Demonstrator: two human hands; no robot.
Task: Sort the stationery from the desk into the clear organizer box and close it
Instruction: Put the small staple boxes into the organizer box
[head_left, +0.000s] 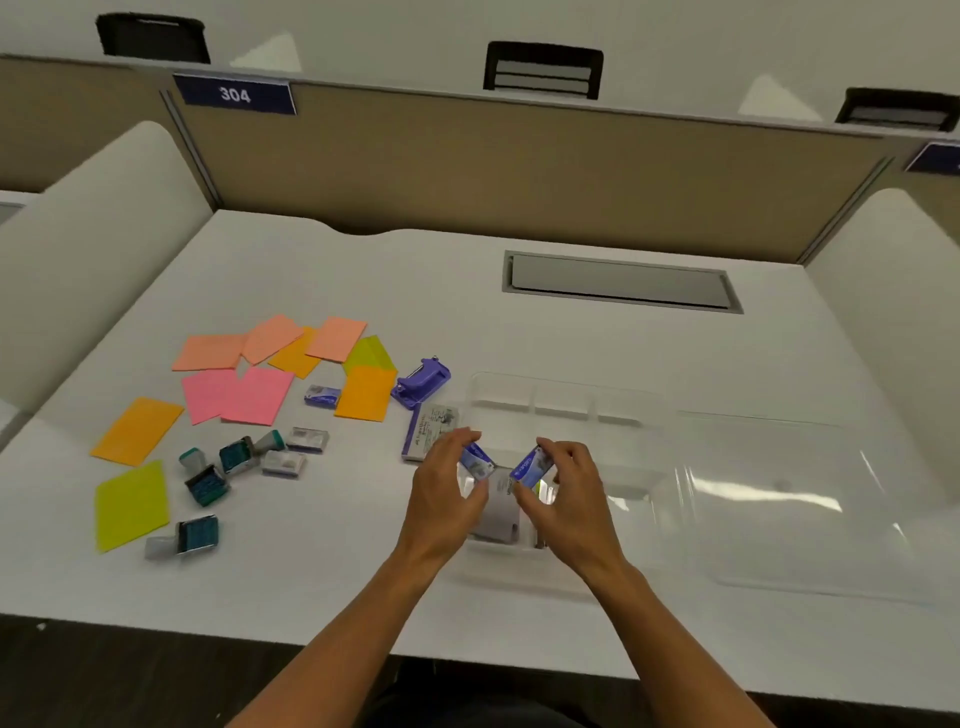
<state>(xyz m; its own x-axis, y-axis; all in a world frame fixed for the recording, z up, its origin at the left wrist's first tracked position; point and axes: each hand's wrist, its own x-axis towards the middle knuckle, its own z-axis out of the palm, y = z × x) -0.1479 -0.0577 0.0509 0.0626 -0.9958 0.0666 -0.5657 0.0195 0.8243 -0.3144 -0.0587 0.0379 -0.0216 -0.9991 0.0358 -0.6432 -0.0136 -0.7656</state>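
The clear organizer box (563, 402) lies open on the white desk, its lid (789, 499) flat to the right. My left hand (449, 493) pinches a small blue staple box (477, 461) over the box's near-left compartment. My right hand (569, 493) holds a second blue staple box (532, 466) beside it. A grey item (501, 506) lies in the compartment beneath them. On the desk to the left are coloured sticky notes (257, 395), teal stamps (208, 483), another blue staple box (322, 396), grey boxes (306, 439), a purple hole punch (422, 382) and a flat packet (428, 431).
The white desk (467, 291) has a grey cable hatch (621, 282) at the back right. A tan partition (519, 171) bearing a "304" label (235, 94) closes the rear. Padded white side panels (93, 234) flank both sides. The desk's front edge runs just below my forearms.
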